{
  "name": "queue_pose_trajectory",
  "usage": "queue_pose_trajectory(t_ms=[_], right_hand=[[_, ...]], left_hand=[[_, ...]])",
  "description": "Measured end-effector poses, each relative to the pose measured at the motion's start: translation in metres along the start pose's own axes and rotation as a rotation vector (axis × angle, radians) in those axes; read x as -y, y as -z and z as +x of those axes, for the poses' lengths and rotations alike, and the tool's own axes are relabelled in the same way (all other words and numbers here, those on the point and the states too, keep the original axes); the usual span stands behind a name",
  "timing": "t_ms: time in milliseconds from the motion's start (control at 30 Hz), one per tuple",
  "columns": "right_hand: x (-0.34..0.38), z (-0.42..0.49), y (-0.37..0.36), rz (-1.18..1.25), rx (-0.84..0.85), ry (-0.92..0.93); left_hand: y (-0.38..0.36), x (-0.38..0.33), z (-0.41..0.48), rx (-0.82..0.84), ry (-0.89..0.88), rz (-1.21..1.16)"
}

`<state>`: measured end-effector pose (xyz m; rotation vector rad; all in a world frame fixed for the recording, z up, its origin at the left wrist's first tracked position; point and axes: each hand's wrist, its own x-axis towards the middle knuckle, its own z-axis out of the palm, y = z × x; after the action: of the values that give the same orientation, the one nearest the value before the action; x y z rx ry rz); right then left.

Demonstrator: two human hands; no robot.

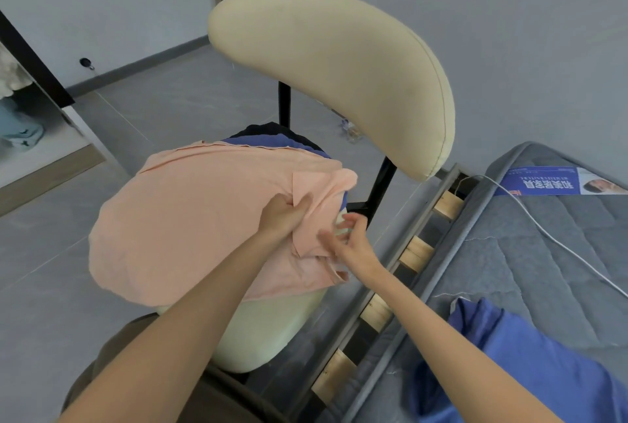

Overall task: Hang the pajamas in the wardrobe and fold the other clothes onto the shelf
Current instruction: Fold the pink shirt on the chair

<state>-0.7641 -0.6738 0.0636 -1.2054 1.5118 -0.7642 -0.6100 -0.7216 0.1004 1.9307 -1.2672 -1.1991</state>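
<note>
A peach-coloured garment lies spread over the seat of a cream chair, covering a blue garment and a dark one underneath. My left hand pinches a fold of the peach cloth near its right edge. My right hand hovers just to the right with fingers spread and blurred, touching the cloth's edge. Another blue garment lies on the grey mattress at the right.
The chair's curved cream backrest rises behind the seat. A bed frame with wooden slats runs along the chair's right side. A white cable crosses the mattress. An open wardrobe with pale clothes stands at far left. Grey floor lies between.
</note>
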Motion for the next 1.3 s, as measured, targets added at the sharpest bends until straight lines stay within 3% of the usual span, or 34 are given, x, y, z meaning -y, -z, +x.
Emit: queue_pose_trajectory(t_ms=[67, 167, 267, 367, 467, 567, 633, 733, 800, 900, 1133, 1300], right_hand=[[-0.006, -0.014, -0.001, -0.134, 0.117, -0.034], [-0.011, -0.022, -0.003, -0.251, 0.085, 0.003], [-0.013, -0.022, 0.001, -0.208, 0.012, -0.02], [-0.021, -0.025, 0.008, -0.009, -0.011, -0.179], [-0.024, -0.026, 0.011, -0.147, 0.044, -0.225], [-0.024, -0.024, 0.008, -0.199, 0.085, -0.142], [-0.025, -0.025, 0.005, -0.247, -0.045, 0.007], [-0.027, -0.028, -0.001, -0.524, -0.229, 0.342], [-0.027, -0.029, -0.007, -0.678, -0.119, 0.455], [-0.026, -0.033, -0.012, -0.757, 0.083, 0.437], [0.003, -0.041, -0.017, -0.712, -0.145, 0.444], [0.048, -0.039, -0.05, -0.667, -0.105, 0.55]], left_hand=[[-0.003, -0.007, 0.007, -0.017, 0.013, -0.088], [-0.008, -0.011, 0.016, -0.059, 0.052, -0.224], [-0.009, -0.012, 0.022, -0.101, 0.059, -0.277], [-0.008, -0.008, 0.027, -0.093, 0.064, -0.312], [-0.009, -0.002, 0.027, -0.081, 0.052, -0.231], [-0.007, 0.001, 0.028, -0.112, 0.068, -0.25], [-0.006, 0.003, 0.028, -0.101, 0.099, -0.34], [-0.006, 0.009, 0.022, -0.029, 0.13, -0.401], [-0.006, 0.013, 0.017, 0.019, 0.145, -0.446], [-0.001, 0.016, 0.012, 0.052, 0.157, -0.478], [0.046, 0.021, -0.003, -0.023, 0.075, -0.441], [0.113, 0.052, -0.012, -0.191, 0.043, -0.447]])
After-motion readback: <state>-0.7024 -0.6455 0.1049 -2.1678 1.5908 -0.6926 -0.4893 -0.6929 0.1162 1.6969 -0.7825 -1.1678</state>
